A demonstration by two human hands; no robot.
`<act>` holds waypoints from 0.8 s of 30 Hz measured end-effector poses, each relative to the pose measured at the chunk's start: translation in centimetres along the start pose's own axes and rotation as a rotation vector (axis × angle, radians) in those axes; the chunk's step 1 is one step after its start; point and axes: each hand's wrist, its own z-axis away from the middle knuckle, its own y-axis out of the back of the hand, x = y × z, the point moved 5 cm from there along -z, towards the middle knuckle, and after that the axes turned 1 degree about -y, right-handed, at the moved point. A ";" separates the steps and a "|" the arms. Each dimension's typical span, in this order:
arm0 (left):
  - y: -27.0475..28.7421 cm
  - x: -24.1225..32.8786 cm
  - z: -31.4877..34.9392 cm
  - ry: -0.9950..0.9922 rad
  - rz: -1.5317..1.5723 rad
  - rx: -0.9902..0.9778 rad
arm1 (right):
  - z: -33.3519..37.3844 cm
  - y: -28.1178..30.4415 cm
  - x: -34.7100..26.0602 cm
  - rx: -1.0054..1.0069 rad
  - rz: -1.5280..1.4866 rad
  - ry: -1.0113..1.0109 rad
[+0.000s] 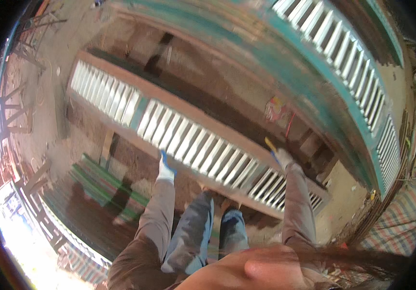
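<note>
A long louvered shutter (196, 140) with white slats and a brown frame lies slantwise in front of me. My left hand (167, 170), in a white and blue glove, is at its near edge, fingers stretched toward the frame; whether they press on it is hard to tell. Across the shutter, at its far edge, my gloved right hand (282, 157) is closed around a small yellow tool (269, 143). The tool's yellow end sticks out past the fingers; its kind is not clear, and the rest is hidden by the glove.
Beyond the shutter stand more green-framed louvered panels (345, 77). Green boards (104, 181) are stacked at the near left. A red and yellow packet (276, 107) lies past the far edge. Striped cloth (396, 212) covers something at the right, and wooden frames (19, 106) stand at the far left.
</note>
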 end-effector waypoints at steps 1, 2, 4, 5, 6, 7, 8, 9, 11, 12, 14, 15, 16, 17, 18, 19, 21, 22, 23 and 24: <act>-0.2 0.2 0.0 -0.050 -0.008 0.011 | 0.2 -0.1 0.0 0.017 -0.049 0.035; -0.2 0.0 0.2 -0.038 -0.026 0.054 | 0.6 -0.4 0.4 0.046 -0.114 0.014; -0.9 0.3 0.8 -0.088 -0.122 0.005 | 1.1 -0.8 0.8 0.155 -0.128 0.108; -1.5 0.1 1.1 -0.062 -0.114 -0.042 | 1.3 -1.3 1.3 0.125 -0.178 0.176; -1.5 0.3 1.7 -0.081 -0.082 -0.048 | 2.0 -1.9 1.9 0.127 -0.198 0.221; -2.1 0.2 1.9 -0.134 -0.051 -0.025 | 1.9 -2.1 2.3 0.146 -0.255 0.226; -2.7 0.1 2.0 -0.182 0.008 -0.002 | 2.3 -2.2 2.8 0.188 -0.277 0.219; -3.7 0.2 1.8 -0.238 0.129 -0.024 | 2.4 -2.3 3.1 0.222 -0.287 0.222; -3.8 0.0 1.8 -0.318 0.459 0.044 | 2.7 -3.2 3.7 0.047 -0.686 0.204; -3.4 -0.5 1.7 -0.330 0.442 0.147 | 2.8 -2.9 3.4 0.059 -0.664 0.299; -3.0 -1.2 1.4 -0.303 0.378 0.399 | 3.2 -2.0 3.6 0.186 -0.359 0.292; -2.2 -1.1 1.5 -0.259 0.088 0.578 | 4.2 -1.5 3.1 0.314 -0.081 0.452; -2.4 -1.2 1.4 -0.298 0.084 0.606 | 3.9 -1.7 3.0 0.181 -0.066 0.410; -3.2 -1.7 0.5 -0.203 0.222 0.403 | 4.1 -1.8 3.2 0.151 -0.097 0.357; -3.2 -1.9 0.5 -0.154 0.204 0.375 | 4.4 -1.6 3.1 0.157 -0.075 0.339; -3.5 -2.1 0.4 -0.179 0.193 0.378 | 4.6 -1.4 2.7 0.169 -0.020 0.344; -3.9 -2.0 0.6 -0.178 0.149 0.288 | 5.5 -0.8 2.0 0.209 0.076 0.367; -4.6 -2.3 0.9 -0.144 0.255 0.077 | 5.9 -0.4 1.6 0.228 0.117 0.382; -4.5 -1.9 1.1 -0.170 0.195 0.133 | 6.5 0.1 1.0 0.250 0.158 0.394; -4.4 -1.4 1.5 -0.216 0.125 0.169 | 6.9 0.6 0.5 0.273 0.191 0.403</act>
